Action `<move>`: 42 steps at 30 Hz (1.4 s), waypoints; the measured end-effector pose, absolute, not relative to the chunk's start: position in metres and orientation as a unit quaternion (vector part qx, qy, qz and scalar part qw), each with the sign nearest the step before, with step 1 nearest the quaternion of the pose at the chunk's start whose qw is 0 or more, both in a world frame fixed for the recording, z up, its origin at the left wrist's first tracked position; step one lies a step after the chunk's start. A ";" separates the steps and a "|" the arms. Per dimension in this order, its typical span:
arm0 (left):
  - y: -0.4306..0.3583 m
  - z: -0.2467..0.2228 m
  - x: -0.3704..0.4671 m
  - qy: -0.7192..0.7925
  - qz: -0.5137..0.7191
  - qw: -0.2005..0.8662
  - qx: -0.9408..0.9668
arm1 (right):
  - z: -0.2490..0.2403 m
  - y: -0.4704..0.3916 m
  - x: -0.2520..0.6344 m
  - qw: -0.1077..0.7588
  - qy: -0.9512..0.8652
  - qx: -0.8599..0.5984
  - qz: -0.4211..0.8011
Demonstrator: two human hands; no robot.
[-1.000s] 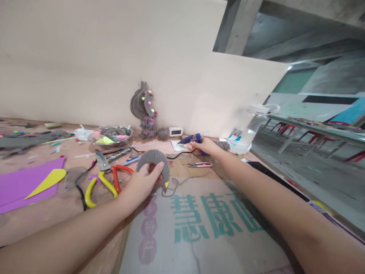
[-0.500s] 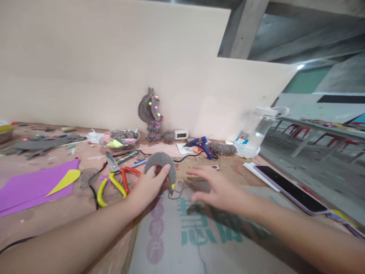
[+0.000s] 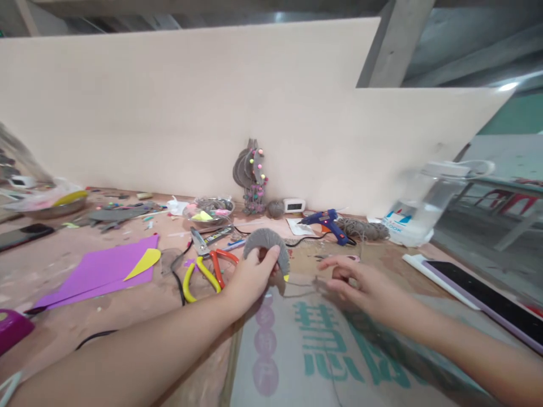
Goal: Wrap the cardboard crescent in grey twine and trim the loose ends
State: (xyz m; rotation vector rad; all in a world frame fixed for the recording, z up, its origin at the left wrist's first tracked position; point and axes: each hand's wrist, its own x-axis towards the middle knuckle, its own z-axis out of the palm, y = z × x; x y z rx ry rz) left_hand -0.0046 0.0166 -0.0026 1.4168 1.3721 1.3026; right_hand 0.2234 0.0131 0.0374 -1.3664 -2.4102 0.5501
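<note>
My left hand [image 3: 254, 277] is closed on a crescent wrapped in grey yarn [image 3: 266, 239], thumb on the near face. Yellow shows bare at the crescent's lower right tip. From that tip a loose grey yarn strand [image 3: 299, 284] runs right to my right hand [image 3: 358, 282]. The right fingers are curled with thumb and finger close together at the strand's end, and the strand is slightly blurred there. Both hands are over a printed cardboard sheet [image 3: 292, 362].
Left of the hands lie yellow-handled scissors [image 3: 201, 277], orange-handled pliers [image 3: 218, 268] and purple sheets [image 3: 102, 268]. Behind stand a blue glue gun [image 3: 326, 220], a yarn bundle [image 3: 362, 229] and a decorated grey piece [image 3: 250, 175]. A water bottle [image 3: 432, 203] and phone [image 3: 487, 299] are at right.
My right hand has curled its fingers, and the yarn strand, formerly bunched by the crescent's tip, now stretches toward it. The view has swung left, shifting everything rightward.
</note>
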 end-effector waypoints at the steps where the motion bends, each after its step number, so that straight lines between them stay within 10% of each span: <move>1: 0.016 -0.003 -0.005 0.537 0.508 0.382 0.555 | 0.040 0.013 0.229 0.156 -0.839 -0.480 0.202; 10: 0.013 0.001 -0.005 0.554 0.495 0.385 0.547 | 0.063 0.018 0.261 0.312 -0.801 -0.510 -0.006; 42: 0.012 -0.003 -0.005 0.545 0.507 0.369 0.557 | 0.046 0.020 0.221 0.165 -0.836 -0.490 0.185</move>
